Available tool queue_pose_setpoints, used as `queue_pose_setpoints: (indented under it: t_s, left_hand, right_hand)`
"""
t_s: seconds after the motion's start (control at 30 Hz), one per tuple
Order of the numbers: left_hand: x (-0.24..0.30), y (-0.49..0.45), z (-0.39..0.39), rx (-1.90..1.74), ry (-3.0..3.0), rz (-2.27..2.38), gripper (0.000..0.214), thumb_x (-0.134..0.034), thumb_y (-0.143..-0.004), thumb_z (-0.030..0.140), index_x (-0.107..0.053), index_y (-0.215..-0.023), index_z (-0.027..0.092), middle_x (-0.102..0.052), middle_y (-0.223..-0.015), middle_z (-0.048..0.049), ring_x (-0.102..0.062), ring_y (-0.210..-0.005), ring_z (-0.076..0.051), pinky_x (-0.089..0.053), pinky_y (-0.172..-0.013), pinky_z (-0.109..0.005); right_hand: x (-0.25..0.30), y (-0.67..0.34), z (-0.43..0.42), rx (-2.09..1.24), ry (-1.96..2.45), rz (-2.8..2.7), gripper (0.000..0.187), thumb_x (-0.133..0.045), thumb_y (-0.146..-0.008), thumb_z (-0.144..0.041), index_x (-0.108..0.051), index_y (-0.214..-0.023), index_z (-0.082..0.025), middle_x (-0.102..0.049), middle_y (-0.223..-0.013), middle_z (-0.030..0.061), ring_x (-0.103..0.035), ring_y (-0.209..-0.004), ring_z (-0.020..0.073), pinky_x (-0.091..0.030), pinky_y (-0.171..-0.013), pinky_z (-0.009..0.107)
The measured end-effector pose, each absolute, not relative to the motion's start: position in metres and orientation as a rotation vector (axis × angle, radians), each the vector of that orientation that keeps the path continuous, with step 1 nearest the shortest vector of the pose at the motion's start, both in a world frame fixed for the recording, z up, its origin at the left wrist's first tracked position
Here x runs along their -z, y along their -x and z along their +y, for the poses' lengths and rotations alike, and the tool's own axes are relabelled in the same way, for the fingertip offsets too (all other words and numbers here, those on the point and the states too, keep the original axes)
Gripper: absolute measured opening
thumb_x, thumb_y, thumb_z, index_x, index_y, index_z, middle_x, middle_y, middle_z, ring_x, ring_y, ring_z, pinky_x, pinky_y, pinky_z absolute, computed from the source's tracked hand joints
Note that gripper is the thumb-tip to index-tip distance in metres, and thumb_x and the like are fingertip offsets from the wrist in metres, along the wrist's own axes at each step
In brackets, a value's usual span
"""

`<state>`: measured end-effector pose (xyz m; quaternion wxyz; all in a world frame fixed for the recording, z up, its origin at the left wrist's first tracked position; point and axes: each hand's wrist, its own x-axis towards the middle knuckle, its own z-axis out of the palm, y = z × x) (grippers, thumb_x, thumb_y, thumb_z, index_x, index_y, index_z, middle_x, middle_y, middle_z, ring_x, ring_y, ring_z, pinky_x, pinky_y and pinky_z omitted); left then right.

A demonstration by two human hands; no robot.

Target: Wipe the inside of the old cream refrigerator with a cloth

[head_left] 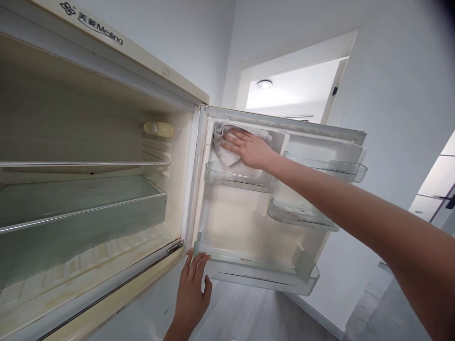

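Observation:
My right hand (253,148) reaches across to the upper left part of the open fridge door (234,213). Under its extended fingers is a whitish cloth (227,154), held against the inner door panel just above a small clear door shelf (238,181). My left hand (192,284) is at the door's lower hinge corner, fingers up and apart, with the fingertips at the left end of the bottom door bin (263,277). No object shows in it.
To the left is the open fridge compartment with a glass shelf (85,164) and a clear drawer (88,215). More clear door shelves (302,215) sit on the door's right side. A doorway (291,94), white walls and a grey floor (245,312) lie beyond.

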<state>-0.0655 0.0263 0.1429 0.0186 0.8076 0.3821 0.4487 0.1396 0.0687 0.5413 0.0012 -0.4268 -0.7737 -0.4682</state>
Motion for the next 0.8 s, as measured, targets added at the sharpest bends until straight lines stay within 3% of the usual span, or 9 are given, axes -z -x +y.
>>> queue_pose_setpoints:
  t_s: [0.23, 0.43, 0.53, 0.67, 0.8]
  left_hand:
    - [-0.14, 0.065, 0.029, -1.435, -2.509, 1.178, 0.048, -0.043, -0.085, 0.016, -0.039, -0.131, 0.028, -0.053, -0.135, -0.0025, -0.022, -0.143, -0.025, -0.049, -0.102, -0.049]
    - [-0.141, 0.064, 0.028, -1.451, -2.494, 1.167, 0.048, -0.043, -0.085, 0.017, -0.038, -0.132, 0.028, -0.052, -0.135, -0.0032, -0.019, -0.144, -0.025, -0.05, -0.101, -0.049]
    - [-0.142, 0.064, 0.027, -1.448, -2.495, 1.167, 0.048, -0.043, -0.085, 0.017, -0.038, -0.131, 0.028, -0.052, -0.135, -0.0029, -0.017, -0.145, -0.024, -0.05, -0.101, -0.049]
    - [-0.141, 0.064, 0.028, -1.455, -2.493, 1.159, 0.047, -0.043, -0.085, 0.017, -0.039, -0.131, 0.029, -0.053, -0.134, -0.0025, -0.019, -0.144, -0.022, -0.05, -0.101, -0.048]
    - [-0.139, 0.063, 0.029, -1.485, -2.478, 1.162, 0.047, -0.044, -0.084, 0.017, -0.04, -0.13, 0.028, -0.054, -0.133, -0.0033, -0.021, -0.144, -0.023, -0.05, -0.101, -0.048]
  right_hand:
    - [-0.549, -0.137, 0.031, 1.56, 1.756, -2.333, 0.051, -0.036, -0.088, -0.01, -0.046, -0.139, -0.015, -0.031, -0.151, 0.0058, -0.029, -0.139, 0.0278, -0.031, -0.109, 0.044]
    - [-0.541, -0.134, 0.007, 1.482, 2.131, -2.049, 0.05, -0.036, -0.088, -0.013, -0.048, -0.137, -0.014, -0.032, -0.151, 0.0093, -0.032, -0.137, 0.0314, -0.038, -0.103, 0.049]
    - [-0.536, -0.137, 0.013, 1.425, 2.108, -2.041, 0.052, -0.037, -0.087, -0.015, -0.045, -0.139, -0.015, -0.031, -0.151, 0.0098, -0.03, -0.137, 0.0347, -0.041, -0.099, 0.053]
    - [-0.531, -0.139, 0.033, 1.293, 1.922, -2.207, 0.062, -0.044, -0.086, -0.021, -0.031, -0.147, -0.022, -0.021, -0.155, 0.0051, -0.024, -0.14, 0.0325, -0.046, -0.097, 0.048]
    - [-0.536, -0.124, 0.053, 1.146, 1.792, -2.367, 0.067, -0.049, -0.085, -0.022, -0.028, -0.148, -0.025, -0.015, -0.157, 0.0018, -0.015, -0.143, 0.0303, -0.039, -0.106, 0.046]
